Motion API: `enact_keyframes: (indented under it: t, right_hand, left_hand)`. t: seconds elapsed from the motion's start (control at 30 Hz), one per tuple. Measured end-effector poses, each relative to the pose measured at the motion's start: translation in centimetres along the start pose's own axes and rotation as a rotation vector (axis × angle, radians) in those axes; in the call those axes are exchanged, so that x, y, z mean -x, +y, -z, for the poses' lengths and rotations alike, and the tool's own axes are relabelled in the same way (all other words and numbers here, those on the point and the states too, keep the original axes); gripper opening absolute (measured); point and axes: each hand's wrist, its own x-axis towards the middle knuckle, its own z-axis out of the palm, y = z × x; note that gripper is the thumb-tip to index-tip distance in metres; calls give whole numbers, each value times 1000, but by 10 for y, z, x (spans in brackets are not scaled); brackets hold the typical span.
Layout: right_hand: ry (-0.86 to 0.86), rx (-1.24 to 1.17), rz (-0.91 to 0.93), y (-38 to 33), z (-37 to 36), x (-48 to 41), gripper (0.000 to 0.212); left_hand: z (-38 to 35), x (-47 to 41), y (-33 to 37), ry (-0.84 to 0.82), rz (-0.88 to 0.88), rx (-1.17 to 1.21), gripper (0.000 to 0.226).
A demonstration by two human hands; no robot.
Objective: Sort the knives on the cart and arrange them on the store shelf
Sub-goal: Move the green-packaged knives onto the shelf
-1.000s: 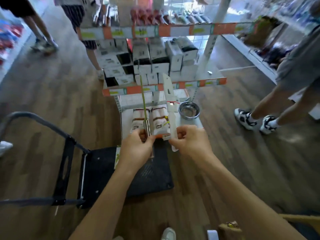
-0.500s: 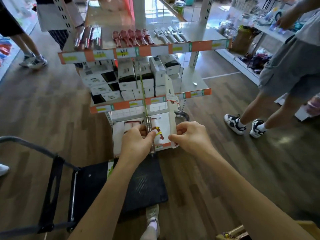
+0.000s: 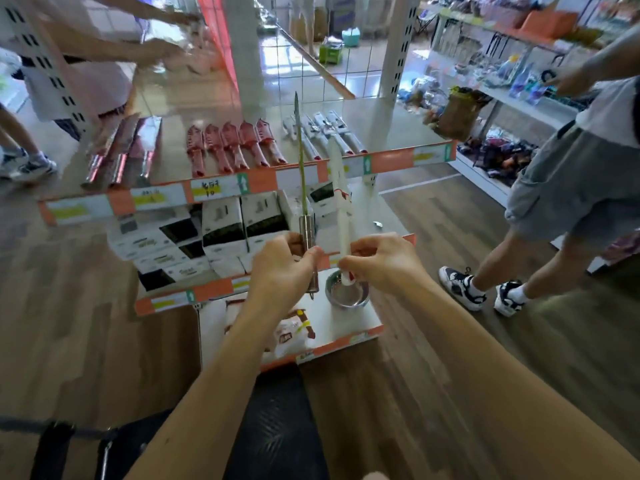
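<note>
both knives have risen toward the top shelf [image 3: 391,123]. left hand [image 3: 280,268] fingers grip the steel-handled knife [image 3: 307,230], right hand [image 3: 381,261] fingers pinch the white knife [image 3: 341,202], upright before that shelf's edge, likely ready for placing.

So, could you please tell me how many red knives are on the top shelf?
5. The red knives lie side by side in one row on the top shelf, between silver knives to their left and white knives to their right; none seems hidden.
</note>
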Motion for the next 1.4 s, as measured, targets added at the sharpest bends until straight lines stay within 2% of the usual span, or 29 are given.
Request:
enact_keyframes:
  t: [0.17,0.3,0.47,0.6,0.73,0.9,1.13,1.23,1.33,1.4]
  right_hand:
    - [-73,-245,-43,10,25,-65,2]
    - [-135,-548,-88,15,54,-132,3]
    - [-152,-587,-113,10,98,-212,12]
    - [-116,-493,-114,13,116,-266,16]
    - [-201,-560,-118,18,119,-305,18]
    - [-307,-493,-109,29,111,-332,28]
    - [-299,-241,-85,32,103,-342,14]
    - [-261,-93,-24,28,103,-339,11]
    - [-174,-11,71,29,98,-337,27]
    - [-86,126,163,28,94,-336,35]
  left_hand:
    - [-22,-54,23,-4,41,61,25]
    - [-41,-98,44,1,58,161,23]
    - [-62,-145,73,59,68,195,20]
    - [-75,-177,88,99,85,243,16]
    - [-84,-203,92,136,113,227,10]
    - [-94,-223,90,169,175,265,8]
    - [-102,-240,86,173,196,250,11]
    - [-106,-243,84,154,198,257,11]
    - [-108,-244,80,145,207,263,12]
    - [-108,-245,78,139,219,269,17]
